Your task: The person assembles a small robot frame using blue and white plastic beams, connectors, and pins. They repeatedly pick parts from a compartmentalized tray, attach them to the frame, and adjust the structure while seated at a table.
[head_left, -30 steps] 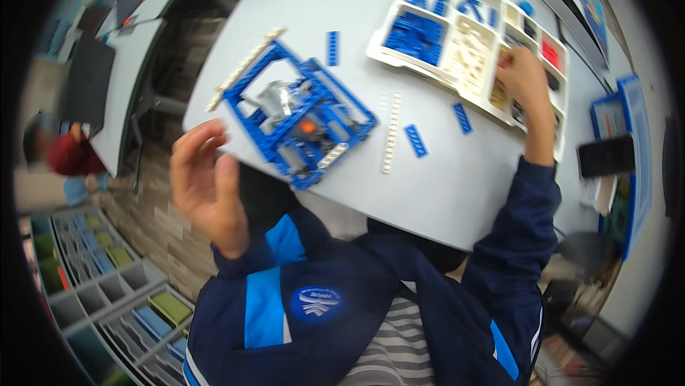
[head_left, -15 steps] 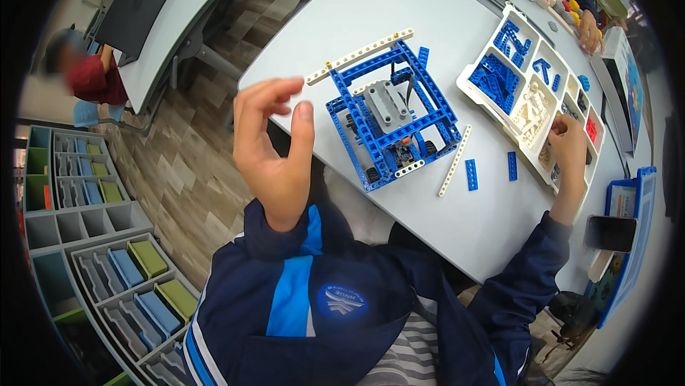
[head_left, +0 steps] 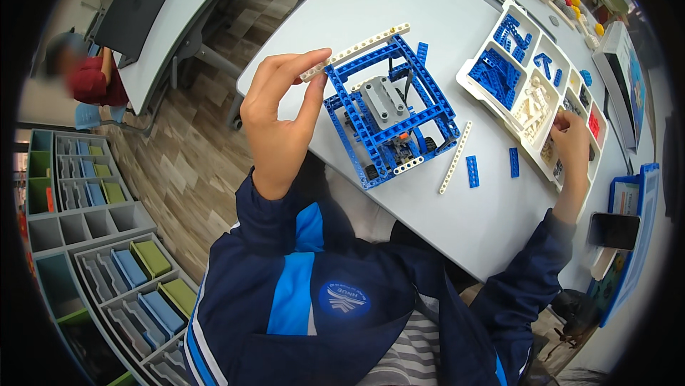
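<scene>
At parts tray (head_left: 467, 78): prob. mid-pick, can't tell if my R hand (head_left: 571, 142) holds anything.
L hand (head_left: 278, 115) pinches white beam (head_left: 361, 49) along blue frame (head_left: 414, 125); next prob. needs fine grip.

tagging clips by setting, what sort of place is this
Probably a classroom or workshop for building models: a blue beam-built model and a sectioned white tray of construction pieces sit on the table, and a storage unit with coloured bins stands to the left.
</scene>
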A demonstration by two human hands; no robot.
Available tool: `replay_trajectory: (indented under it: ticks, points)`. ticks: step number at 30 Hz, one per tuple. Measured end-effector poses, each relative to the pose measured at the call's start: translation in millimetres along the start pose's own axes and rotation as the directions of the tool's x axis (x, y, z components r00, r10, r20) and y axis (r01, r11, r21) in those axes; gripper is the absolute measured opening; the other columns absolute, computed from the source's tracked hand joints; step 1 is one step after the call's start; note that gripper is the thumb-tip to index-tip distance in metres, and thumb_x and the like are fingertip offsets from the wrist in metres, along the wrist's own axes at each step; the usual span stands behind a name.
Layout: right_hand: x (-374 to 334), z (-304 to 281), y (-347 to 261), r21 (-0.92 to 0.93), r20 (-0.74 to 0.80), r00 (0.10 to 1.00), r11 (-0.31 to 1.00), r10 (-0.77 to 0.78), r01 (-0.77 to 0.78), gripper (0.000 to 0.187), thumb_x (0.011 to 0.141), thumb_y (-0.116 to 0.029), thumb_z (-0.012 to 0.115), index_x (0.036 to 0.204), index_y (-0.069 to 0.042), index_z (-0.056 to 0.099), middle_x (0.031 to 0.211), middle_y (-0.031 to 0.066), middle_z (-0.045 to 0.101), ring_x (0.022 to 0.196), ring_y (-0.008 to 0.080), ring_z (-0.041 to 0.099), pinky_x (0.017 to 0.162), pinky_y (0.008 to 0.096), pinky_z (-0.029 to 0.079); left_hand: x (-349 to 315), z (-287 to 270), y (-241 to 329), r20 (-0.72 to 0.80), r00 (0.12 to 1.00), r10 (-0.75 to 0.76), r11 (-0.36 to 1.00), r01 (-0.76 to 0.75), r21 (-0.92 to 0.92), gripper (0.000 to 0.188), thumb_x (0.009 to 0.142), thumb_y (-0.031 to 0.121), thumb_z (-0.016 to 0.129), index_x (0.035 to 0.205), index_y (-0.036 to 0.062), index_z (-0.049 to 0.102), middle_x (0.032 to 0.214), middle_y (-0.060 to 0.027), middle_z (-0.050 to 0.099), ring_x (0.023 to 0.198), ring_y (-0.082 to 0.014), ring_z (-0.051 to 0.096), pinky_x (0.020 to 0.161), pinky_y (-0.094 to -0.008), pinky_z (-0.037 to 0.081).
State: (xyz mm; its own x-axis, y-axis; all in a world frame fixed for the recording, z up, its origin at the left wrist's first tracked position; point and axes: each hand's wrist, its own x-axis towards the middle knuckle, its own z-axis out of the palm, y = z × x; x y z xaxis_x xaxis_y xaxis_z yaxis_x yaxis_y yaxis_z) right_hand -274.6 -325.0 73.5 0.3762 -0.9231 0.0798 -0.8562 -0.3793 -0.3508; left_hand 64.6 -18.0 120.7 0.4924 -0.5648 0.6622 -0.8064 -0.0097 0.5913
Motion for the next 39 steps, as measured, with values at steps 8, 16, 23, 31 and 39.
replay_trajectory:
  ticks: [8, 16, 23, 31, 39]
  points:
    - [-16, -34, -44, 0.020, -0.146, 0.986, 0.996, -0.084, 0.088, 0.016, 0.085, -0.009, 0.069, 0.096, 0.001, 0.072, 0.083, 0.0125, 0.070, 0.076, 0.0217, 0.067, 0.071, 0.0323, 0.051, -8, -1, -5, 0.142, 0.938, -0.316, 0.854, 0.346, -0.389, 0.028, 0.097, 0.013, 0.064, 0.122, 0.0006, 0.067, 0.101, -0.0086, 0.069, 0.092, -0.0168, 0.065, 0.081, -0.0284, 0.052]
    - [-34, -19, -194, 0.763, 0.153, 0.917, 0.633, -0.367, 0.127, 0.037, 0.103, -0.031, 0.055, 0.114, 0.002, 0.069, 0.097, 0.0070, 0.071, 0.084, 0.0102, 0.062, 0.073, 0.0235, 0.049, -9, -1, -4, 0.507, 0.754, -0.419, 0.298, 0.641, -0.707, 0.038, 0.105, 0.029, 0.049, 0.125, -0.0033, 0.056, 0.095, -0.0126, 0.066, 0.087, -0.0188, 0.067, 0.074, -0.0303, 0.054]
    - [-21, 15, -247, 0.851, 0.440, 0.771, 0.489, -0.460, -0.193, 0.051, 0.102, -0.044, 0.054, 0.113, 0.003, 0.069, 0.096, 0.0073, 0.070, 0.086, 0.0105, 0.065, 0.072, 0.0232, 0.051, -15, 2, 7, 0.603, 0.674, -0.426, 0.166, 0.714, -0.681, 0.039, 0.101, 0.030, 0.048, 0.121, -0.0028, 0.055, 0.096, -0.0177, 0.070, 0.085, -0.0229, 0.069, 0.073, -0.0327, 0.054]
    - [-27, 13, -239, 0.869, 0.485, 0.742, 0.351, -0.463, -0.349, 0.039, 0.103, -0.028, 0.057, 0.120, 0.007, 0.063, 0.107, 0.0155, 0.070, 0.090, 0.0163, 0.071, 0.082, 0.0275, 0.056, -15, 2, 5, 0.684, 0.631, -0.366, 0.083, 0.754, -0.651, 0.041, 0.101, 0.031, 0.048, 0.119, -0.0053, 0.057, 0.097, -0.0210, 0.071, 0.087, -0.0254, 0.072, 0.071, -0.0324, 0.057]
    - [-35, 11, -243, 0.858, 0.496, 0.789, 0.344, -0.362, -0.382, 0.034, 0.100, -0.022, 0.061, 0.120, 0.005, 0.061, 0.103, 0.0156, 0.070, 0.083, 0.0159, 0.072, 0.076, 0.0248, 0.057, -19, 3, 1, 0.685, 0.659, -0.311, -0.023, 0.715, -0.699, 0.034, 0.102, 0.017, 0.054, 0.123, -0.0096, 0.054, 0.102, -0.0180, 0.071, 0.090, -0.0184, 0.070, 0.073, -0.0291, 0.061]
